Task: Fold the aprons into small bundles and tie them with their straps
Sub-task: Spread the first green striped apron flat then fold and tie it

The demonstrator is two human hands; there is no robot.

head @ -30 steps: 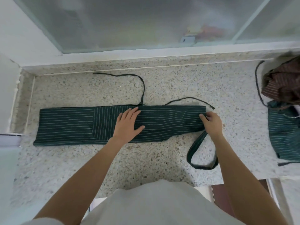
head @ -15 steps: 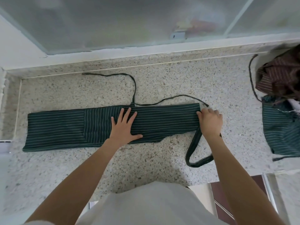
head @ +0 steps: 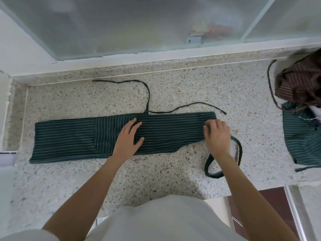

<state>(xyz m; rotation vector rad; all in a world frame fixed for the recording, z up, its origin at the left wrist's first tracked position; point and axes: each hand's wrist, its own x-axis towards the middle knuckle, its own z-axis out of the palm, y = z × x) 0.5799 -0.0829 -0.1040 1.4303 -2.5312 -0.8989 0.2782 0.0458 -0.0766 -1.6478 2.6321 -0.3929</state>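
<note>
In the head view, a green striped apron (head: 73,138), folded into a long band, lay across the terrazzo counter (head: 156,174). The left hand (head: 127,139) pressed flat on its middle, fingers straight. The right hand (head: 218,134) pinched the band's right end, apparently starting to roll or fold it leftward; the next move called for keeping the edges aligned.
</note>
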